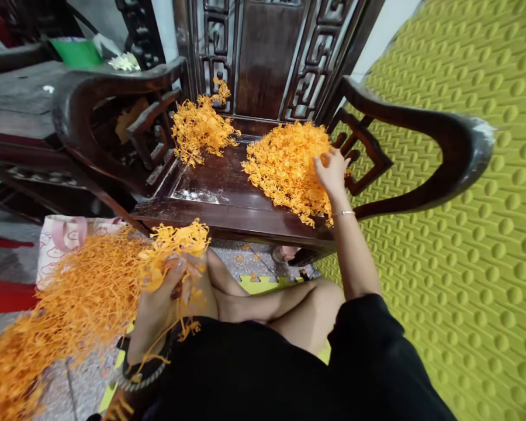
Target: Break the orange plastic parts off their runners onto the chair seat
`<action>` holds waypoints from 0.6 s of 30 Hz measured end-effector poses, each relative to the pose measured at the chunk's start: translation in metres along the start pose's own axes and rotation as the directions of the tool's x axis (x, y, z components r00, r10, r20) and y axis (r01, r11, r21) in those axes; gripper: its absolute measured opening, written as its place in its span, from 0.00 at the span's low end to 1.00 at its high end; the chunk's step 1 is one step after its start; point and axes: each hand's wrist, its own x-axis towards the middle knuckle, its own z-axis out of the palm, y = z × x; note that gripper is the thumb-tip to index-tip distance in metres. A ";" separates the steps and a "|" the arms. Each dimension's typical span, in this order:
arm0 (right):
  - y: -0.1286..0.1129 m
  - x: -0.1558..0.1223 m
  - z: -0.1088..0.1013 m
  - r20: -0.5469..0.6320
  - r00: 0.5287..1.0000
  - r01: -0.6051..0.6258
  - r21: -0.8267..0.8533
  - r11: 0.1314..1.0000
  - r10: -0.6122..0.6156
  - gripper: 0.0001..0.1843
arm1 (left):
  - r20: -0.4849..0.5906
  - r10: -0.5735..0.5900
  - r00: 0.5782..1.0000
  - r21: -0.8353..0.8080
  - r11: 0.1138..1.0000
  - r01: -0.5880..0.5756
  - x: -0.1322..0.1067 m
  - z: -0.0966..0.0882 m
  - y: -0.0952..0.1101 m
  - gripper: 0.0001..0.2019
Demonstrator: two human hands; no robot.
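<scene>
Now our left hand [160, 295] is clutching an orange bunch [179, 237]. Our half-curled right hand [334, 169] is touching an orange pile [284, 161], hold unclear.

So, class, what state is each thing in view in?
Left hand: closed around orange bunch
Orange bunch: held, some strands dangling
Right hand: at edge of larger pile, grip unclear
Larger pile: heaped on chair seat
Smaller pile: loose, apart from larger pile
Chair seat: white-smudged
Orange strands: heaped, loose
Fabric bag: partly hidden

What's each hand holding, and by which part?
The left hand grips a bushy bunch of frilly orange strands below its top. The right hand: can't tell, fingers partly hidden.
</scene>
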 end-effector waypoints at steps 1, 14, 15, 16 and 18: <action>-0.007 -0.010 -0.003 -0.084 0.996 -0.022 0.045 0.999 0.025 0.16 | 0.007 -0.009 1.000 0.013 1.000 0.009 0.001 -0.001 -0.003 0.18; -0.103 -0.250 -0.028 0.546 0.743 -0.400 0.826 0.397 -0.387 0.30 | 0.145 -0.158 0.977 0.295 0.949 0.110 0.001 -0.010 -0.020 0.16; -0.115 -0.265 -0.028 0.551 0.729 -0.453 0.833 0.318 -0.405 0.34 | 0.193 -0.192 0.962 0.324 0.938 0.122 0.001 -0.007 -0.024 0.16; -0.128 -0.278 -0.028 0.582 0.701 -0.524 0.812 0.256 -0.411 0.35 | 0.229 -0.218 0.949 0.347 0.929 0.129 0.001 -0.005 -0.029 0.16; -0.153 -0.298 -0.027 0.671 0.668 -0.670 0.730 0.134 -0.322 0.31 | 0.246 -0.247 0.937 0.368 0.919 0.145 0.001 0.000 -0.038 0.15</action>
